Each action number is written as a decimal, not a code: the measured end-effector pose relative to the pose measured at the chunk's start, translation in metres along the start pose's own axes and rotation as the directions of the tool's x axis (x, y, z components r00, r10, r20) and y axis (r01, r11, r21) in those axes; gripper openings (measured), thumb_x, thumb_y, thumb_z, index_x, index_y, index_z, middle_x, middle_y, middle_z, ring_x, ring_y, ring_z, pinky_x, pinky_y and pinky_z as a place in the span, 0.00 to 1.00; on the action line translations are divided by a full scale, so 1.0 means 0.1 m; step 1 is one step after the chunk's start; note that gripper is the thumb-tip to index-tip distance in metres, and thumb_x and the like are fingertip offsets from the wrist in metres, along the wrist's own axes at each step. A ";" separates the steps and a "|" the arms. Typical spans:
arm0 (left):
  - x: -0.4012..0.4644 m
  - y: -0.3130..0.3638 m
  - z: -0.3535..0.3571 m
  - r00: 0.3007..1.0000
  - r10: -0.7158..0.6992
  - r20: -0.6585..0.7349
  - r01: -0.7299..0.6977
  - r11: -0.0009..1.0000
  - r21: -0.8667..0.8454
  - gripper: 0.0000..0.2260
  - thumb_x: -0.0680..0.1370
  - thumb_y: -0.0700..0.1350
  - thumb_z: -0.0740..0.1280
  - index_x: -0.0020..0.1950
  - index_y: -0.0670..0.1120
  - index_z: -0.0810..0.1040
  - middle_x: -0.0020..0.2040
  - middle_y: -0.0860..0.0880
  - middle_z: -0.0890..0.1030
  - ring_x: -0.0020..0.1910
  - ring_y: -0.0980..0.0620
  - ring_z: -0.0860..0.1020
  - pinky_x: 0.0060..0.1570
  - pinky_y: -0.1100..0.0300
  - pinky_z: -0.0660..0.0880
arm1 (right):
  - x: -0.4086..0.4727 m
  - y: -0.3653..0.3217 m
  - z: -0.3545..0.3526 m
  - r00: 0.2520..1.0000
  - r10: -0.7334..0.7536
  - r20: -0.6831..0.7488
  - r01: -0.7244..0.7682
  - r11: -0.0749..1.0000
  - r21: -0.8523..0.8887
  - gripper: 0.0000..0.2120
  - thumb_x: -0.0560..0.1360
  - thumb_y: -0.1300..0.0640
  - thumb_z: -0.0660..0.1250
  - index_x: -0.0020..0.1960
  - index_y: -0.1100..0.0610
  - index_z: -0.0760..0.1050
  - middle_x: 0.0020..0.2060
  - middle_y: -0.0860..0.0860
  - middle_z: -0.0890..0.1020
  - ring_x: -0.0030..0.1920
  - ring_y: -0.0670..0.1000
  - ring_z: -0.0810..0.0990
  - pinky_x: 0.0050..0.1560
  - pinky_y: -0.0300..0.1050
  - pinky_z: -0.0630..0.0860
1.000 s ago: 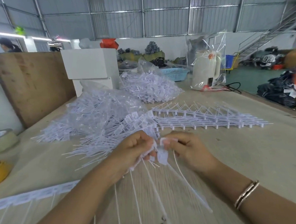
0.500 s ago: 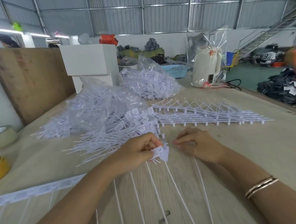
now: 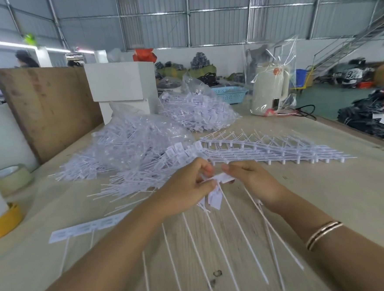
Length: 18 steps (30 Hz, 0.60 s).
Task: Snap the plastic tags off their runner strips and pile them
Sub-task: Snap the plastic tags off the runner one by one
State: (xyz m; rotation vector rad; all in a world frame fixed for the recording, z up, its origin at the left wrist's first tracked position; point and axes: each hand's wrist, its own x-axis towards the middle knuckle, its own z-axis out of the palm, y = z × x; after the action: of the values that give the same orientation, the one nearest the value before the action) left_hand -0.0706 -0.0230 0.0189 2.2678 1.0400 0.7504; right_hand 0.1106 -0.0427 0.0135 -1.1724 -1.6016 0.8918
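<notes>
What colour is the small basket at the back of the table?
Light blue, with a lattice pattern on its side; the basket shows in the head view.

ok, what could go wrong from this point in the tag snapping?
1. Both hands, left hand and right hand, pinch one small tag; it could slip or tear unevenly.
2. Long loose tails fan toward the person and could snag a forearm.
3. Snapped tags pile beside spent runner strips; they could mix.

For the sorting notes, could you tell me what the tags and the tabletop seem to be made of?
Tags: apparently thin white plastic, matte, with long, slender moulded tails. Tabletop: looks like pale wood or plywood, unvarnished, with visible grain streaks.
</notes>
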 end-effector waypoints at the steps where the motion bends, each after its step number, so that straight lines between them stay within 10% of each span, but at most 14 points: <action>1: -0.03 -0.03 0.04 1.000 0.009 -0.021 -0.008 0.999 0.045 0.04 0.79 0.49 0.63 0.53 0.54 0.72 0.44 0.58 0.78 0.39 0.64 0.75 0.38 0.68 0.70 | -0.03 0.04 -0.01 1.000 -0.010 0.001 0.010 1.000 -0.013 0.15 0.79 0.60 0.61 0.37 0.67 0.76 0.31 0.54 0.74 0.35 0.49 0.71 0.42 0.42 0.67; 5: -0.09 -0.08 0.15 0.996 0.066 -0.068 -0.052 0.980 0.191 0.10 0.80 0.51 0.59 0.40 0.53 0.72 0.28 0.56 0.72 0.26 0.61 0.69 0.29 0.63 0.61 | -0.09 0.07 -0.01 0.991 -0.048 0.122 0.051 0.998 -0.028 0.20 0.78 0.56 0.63 0.26 0.49 0.73 0.25 0.42 0.69 0.28 0.41 0.66 0.33 0.32 0.63; 11: -0.12 -0.10 0.17 0.995 0.049 -0.084 -0.023 0.958 0.287 0.17 0.81 0.52 0.55 0.33 0.50 0.67 0.27 0.54 0.68 0.27 0.58 0.67 0.34 0.56 0.66 | -0.08 0.07 0.00 0.972 -0.128 0.194 0.166 0.967 -0.194 0.05 0.74 0.57 0.70 0.41 0.49 0.80 0.36 0.44 0.80 0.39 0.42 0.77 0.45 0.35 0.71; 18: -0.13 -0.08 0.15 0.985 -0.016 -0.169 0.000 0.995 -0.096 0.15 0.81 0.47 0.57 0.37 0.46 0.74 0.33 0.47 0.72 0.35 0.51 0.72 0.45 0.48 0.73 | -0.08 0.12 0.14 0.903 -0.430 -0.012 0.421 0.888 -0.188 0.05 0.73 0.65 0.69 0.43 0.58 0.83 0.34 0.60 0.81 0.36 0.56 0.77 0.39 0.47 0.72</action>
State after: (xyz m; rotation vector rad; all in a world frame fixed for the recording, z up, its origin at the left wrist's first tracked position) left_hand -0.0716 -0.0324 -0.0009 2.1461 1.0653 0.9836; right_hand 0.1013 -0.0472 -0.0035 -0.8992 -1.8298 0.4314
